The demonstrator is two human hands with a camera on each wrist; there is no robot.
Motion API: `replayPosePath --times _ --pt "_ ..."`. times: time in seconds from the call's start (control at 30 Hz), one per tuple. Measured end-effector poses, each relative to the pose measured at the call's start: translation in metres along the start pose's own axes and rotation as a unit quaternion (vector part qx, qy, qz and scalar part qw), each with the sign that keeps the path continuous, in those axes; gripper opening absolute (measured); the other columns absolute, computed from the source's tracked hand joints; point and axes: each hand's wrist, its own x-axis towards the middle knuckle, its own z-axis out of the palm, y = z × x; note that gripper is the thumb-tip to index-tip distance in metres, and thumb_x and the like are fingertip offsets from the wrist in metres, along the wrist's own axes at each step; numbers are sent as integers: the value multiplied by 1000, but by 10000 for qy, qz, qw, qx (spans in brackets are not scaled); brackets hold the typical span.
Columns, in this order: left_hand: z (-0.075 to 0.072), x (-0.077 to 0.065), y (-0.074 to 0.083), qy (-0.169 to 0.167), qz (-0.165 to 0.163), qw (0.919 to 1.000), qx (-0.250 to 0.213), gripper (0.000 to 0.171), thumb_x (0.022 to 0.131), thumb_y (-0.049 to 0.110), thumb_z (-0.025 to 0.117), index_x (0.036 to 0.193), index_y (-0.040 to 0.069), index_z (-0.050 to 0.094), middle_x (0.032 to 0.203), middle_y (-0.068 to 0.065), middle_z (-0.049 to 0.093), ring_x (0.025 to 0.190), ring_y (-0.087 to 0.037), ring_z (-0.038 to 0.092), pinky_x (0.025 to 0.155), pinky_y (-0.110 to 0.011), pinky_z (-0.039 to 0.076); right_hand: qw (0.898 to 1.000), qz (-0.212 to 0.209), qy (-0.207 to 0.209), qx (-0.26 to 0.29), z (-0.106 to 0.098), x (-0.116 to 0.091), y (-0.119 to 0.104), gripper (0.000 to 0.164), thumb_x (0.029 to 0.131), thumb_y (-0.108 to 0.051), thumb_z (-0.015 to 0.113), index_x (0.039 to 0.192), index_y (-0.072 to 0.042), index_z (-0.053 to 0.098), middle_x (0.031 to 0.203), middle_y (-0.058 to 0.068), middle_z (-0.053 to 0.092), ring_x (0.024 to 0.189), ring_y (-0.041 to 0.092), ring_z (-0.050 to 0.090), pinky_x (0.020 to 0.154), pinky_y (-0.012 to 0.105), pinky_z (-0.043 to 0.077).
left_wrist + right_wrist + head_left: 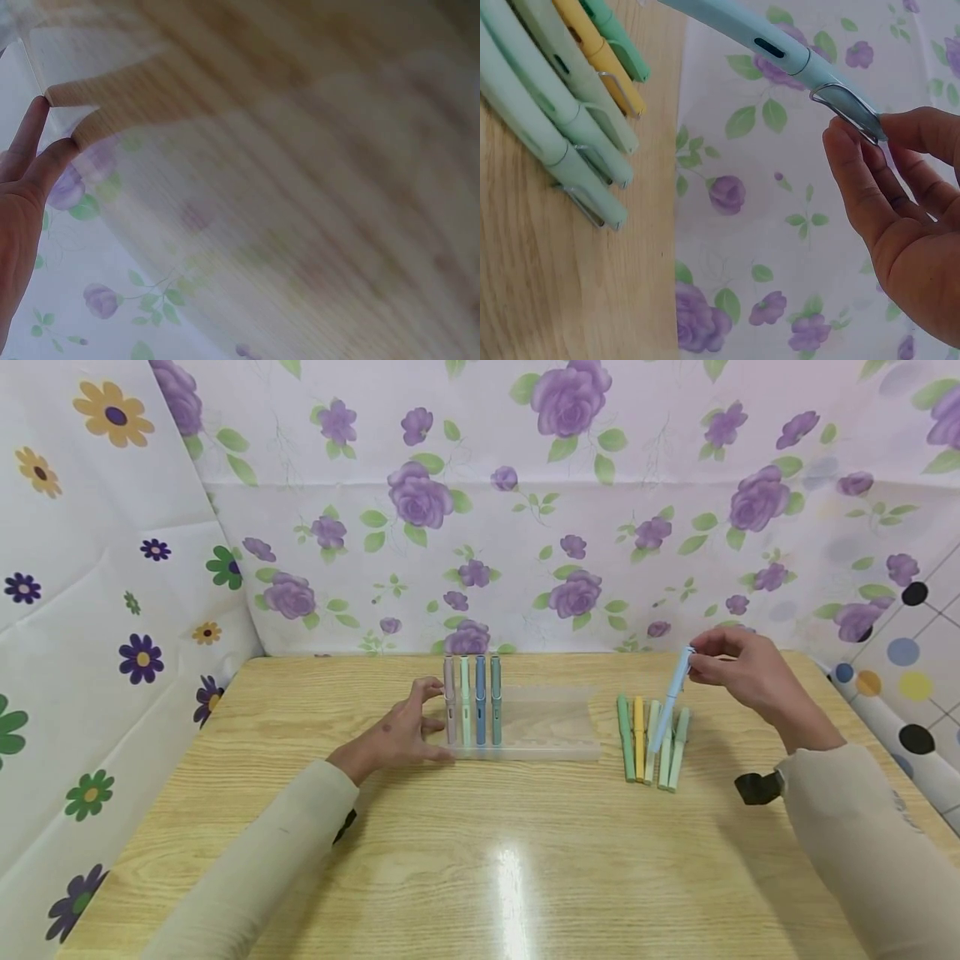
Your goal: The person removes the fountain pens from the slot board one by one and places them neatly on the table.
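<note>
Working over the desk (450, 852): lifting the held pen well above the others before any sideways travel seems wise, since neighbours lie close under it.
Clear tray (551, 753): it rests mid-desk and looks light, so it probably slides if bumped; bracing one end suits it.
Left hand (405, 727): its fingers are spread and nearly straight, touching the tray's left end; light, even pressure should do, as a hard push could skew the tray.
Right hand (738, 664): its fingers are drawn nearly together, pinching the light-blue pen (670, 702) by the cap end.
Light-blue pen: it hangs tilted in the air, right of the tray; held so near one end it may swing, so steadying it parallel to the tray's pens would help.
Metal clip (847, 120): it sits right by the fingertips; a grip clear of it would likely be firmer.

Desk count: one.
Tray count: one.
Hand count: two.
Pen count: ten.
Pens in tray: four, side by side toward the left: mauve (450, 702), mint (465, 702), blue (481, 702), teal (496, 702).
Loose pens (628, 752): five, beyond the tray's right end: one green, one yellow, three pale green.
Pens in hand: one.
</note>
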Motion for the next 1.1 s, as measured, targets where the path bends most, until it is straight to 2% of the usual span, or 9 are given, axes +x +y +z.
replayPosePath --times 0.33,0.53,0.7,0.83,0.97,1.1 --pt "0 1 1 -12 -64 9999 -80 100 76 13 90 143 20 17 159 -19 24 121 -34 60 102 -51 45 9996 73 42 271 -12 -6 20 39 103 -15 58 131 9 47 104 -6 60 85 2 69 76 21 56" --pt "-1 0 2 -34 -84 9999 -118 100 76 13 89 144 20 16 160 -20 23 122 -34 59 105 -52 42 9995 277 75 133 -18 -11 28 46 103 -26 58 132 7 46 103 -12 60 88 3 69 78 21 56" --pt "-1 0 1 -14 -64 10000 -73 100 77 13 89 144 18 16 160 -21 23 122 -34 60 104 -53 42 9989 429 -28 195 -22 -12 33 50 103 -29 58 134 8 45 99 -16 63 88 2 69 77 19 55" --pt "-1 0 1 -12 -44 10000 -52 99 77 13 88 144 18 15 160 -21 23 122 -34 60 101 -52 45 9977 557 -73 384 -23 -13 39 45 104 -25 57 132 8 45 94 -17 65 86 1 69 77 19 55" --pt "-1 0 1 -21 -88 9999 -76 99 77 13 89 144 19 16 160 -19 23 122 -33 59 102 -51 45 9959 723 -95 533 -21 -14 46 41 104 -23 56 130 8 46 92 -16 66 87 3 70 78 20 55" --pt "-1 0 1 -33 -89 9999 -127 99 77 11 89 144 19 16 160 -20 23 123 -34 59 103 -52 44 9953 849 -140 440 -20 -15 56 44 105 -24 55 133 8 45 96 -12 65 91 5 70 81 23 56"
